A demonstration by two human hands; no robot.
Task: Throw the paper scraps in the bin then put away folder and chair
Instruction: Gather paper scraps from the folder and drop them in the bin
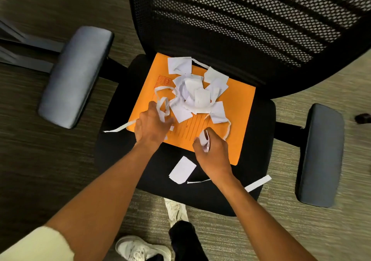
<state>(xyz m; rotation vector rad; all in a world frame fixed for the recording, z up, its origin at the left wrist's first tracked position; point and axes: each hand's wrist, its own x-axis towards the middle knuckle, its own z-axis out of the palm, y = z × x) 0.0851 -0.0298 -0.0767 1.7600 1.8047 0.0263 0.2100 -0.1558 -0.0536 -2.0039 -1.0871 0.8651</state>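
Note:
An orange folder (236,108) lies on the black seat of an office chair (259,136). A heap of white paper scraps (197,92) covers the folder's middle. My left hand (150,125) rests on the folder's near left part, fingers around a curling paper strip (163,108). My right hand (212,150) is at the folder's near edge, closed on a small bunch of scraps (205,140). A loose white piece (182,170) and a strip (258,183) lie on the seat's front. No bin is in view.
The chair's mesh back (241,25) rises behind the folder. Grey armrests stand at the left (74,74) and right (319,152). The floor is striped carpet. My white shoes (138,248) are below the seat, with a metal frame (24,46) at far left.

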